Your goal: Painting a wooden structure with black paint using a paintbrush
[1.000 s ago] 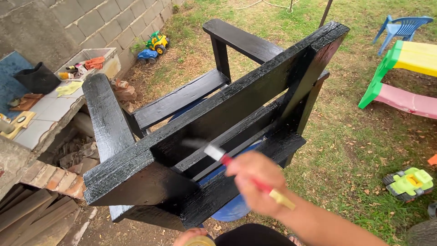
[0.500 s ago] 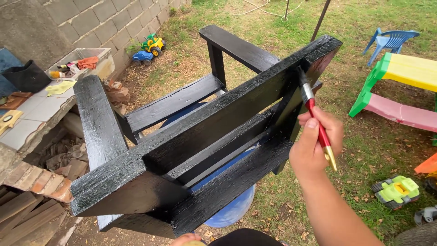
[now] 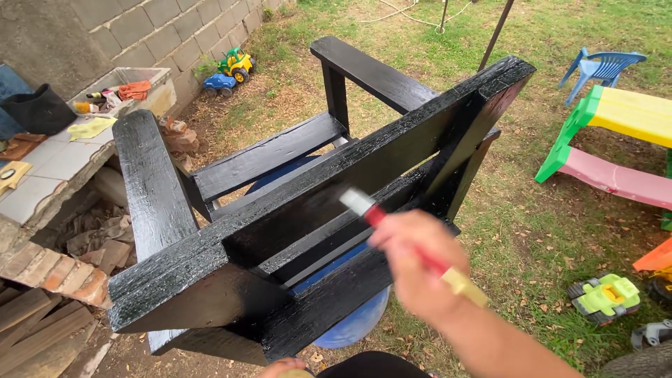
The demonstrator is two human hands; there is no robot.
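Right hand (image 3: 418,269), blurred, fingers closed round a red paintbrush (image 3: 413,245) against the black wooden frame (image 3: 294,210); left hand (image 3: 283,367) at six o'clock, grip probably unreadable.

We counted one black-painted wooden frame (image 3: 301,203), resting on one blue barrel (image 3: 353,325). One paintbrush (image 3: 413,245) was in view, held in one right hand (image 3: 413,269); one left hand (image 3: 283,367) showed only in part at the bottom edge. On the grass we recorded three toy vehicles: two by the block wall (image 3: 227,70) and one green truck (image 3: 605,297) near the right edge. We noted one blue plastic chair (image 3: 602,70), one multicoloured plastic play table (image 3: 616,143), and one black bag (image 3: 38,108) on the tiled counter (image 3: 42,168).
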